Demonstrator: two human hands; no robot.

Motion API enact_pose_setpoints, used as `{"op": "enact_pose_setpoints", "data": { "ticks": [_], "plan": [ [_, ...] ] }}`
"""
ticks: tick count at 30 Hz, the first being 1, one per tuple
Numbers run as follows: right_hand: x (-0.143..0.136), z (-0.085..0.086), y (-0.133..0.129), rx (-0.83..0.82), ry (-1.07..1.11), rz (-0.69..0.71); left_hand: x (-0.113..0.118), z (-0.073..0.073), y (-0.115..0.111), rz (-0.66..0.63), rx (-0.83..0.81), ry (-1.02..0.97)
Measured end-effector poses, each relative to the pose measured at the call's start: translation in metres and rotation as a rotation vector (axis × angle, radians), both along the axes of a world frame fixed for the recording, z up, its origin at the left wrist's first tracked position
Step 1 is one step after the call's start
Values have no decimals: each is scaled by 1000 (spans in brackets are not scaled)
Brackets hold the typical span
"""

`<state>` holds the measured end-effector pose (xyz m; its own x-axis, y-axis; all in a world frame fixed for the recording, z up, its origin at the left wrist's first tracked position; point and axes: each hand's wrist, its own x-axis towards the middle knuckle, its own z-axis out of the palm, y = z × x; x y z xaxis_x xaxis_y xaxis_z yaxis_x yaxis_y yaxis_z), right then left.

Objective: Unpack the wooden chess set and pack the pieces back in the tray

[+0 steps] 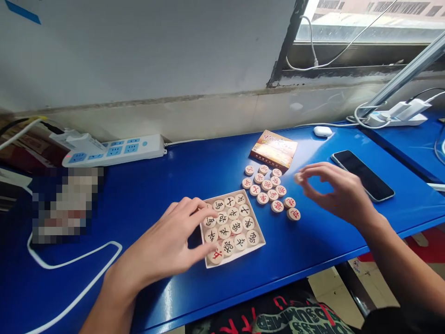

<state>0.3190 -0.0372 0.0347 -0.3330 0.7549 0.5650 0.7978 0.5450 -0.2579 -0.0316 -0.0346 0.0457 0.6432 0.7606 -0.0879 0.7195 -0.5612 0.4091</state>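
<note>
Head view: the left hand [170,246] is laid with spread fingers on the left edge of a white tray [259,245] packed with round wooden chess pieces [232,222]. To its right, one piece [298,178] is pinched in the fingertips of the right hand [335,190], above the loose red-marked pieces [269,188] on the blue table [156,181], near a phone [363,175] and a box lid [274,149]
</note>
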Motion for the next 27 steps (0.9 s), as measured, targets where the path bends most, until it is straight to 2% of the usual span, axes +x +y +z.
{"op": "enact_pose_setpoints", "data": {
  "ticks": [2,3,6,8,11,13,15,18,20,23,25,27],
  "plan": [
    [21,-15,-7,24,45,-225,0,0,-5,-4,-37,41],
    [26,-24,-9,-8,56,-252,0,-1,-6,4,-47,51],
    [22,-42,-6,-123,-2,-157,4,-6,-4,8,-32,57],
    [12,-41,-1,-63,-48,-158,8,-9,-1,-3,20,55],
    [-16,-24,-2,127,-12,-220,13,-16,3,12,112,52],
    [-45,-12,-10,139,17,-94,15,-19,6,38,145,52],
    [-79,-8,-20,40,-30,171,17,-23,7,73,159,54],
    [-124,-14,-30,-53,-190,448,16,-26,9,139,153,63],
    [-142,-18,-29,-88,-265,539,15,-27,10,165,131,69],
    [-146,-15,-22,-72,-288,612,13,-29,13,161,71,74],
    [-135,-5,-22,-29,-228,629,12,-29,14,144,40,81],
    [-118,5,-27,23,-95,586,8,-27,15,142,35,97]
  ]
}}
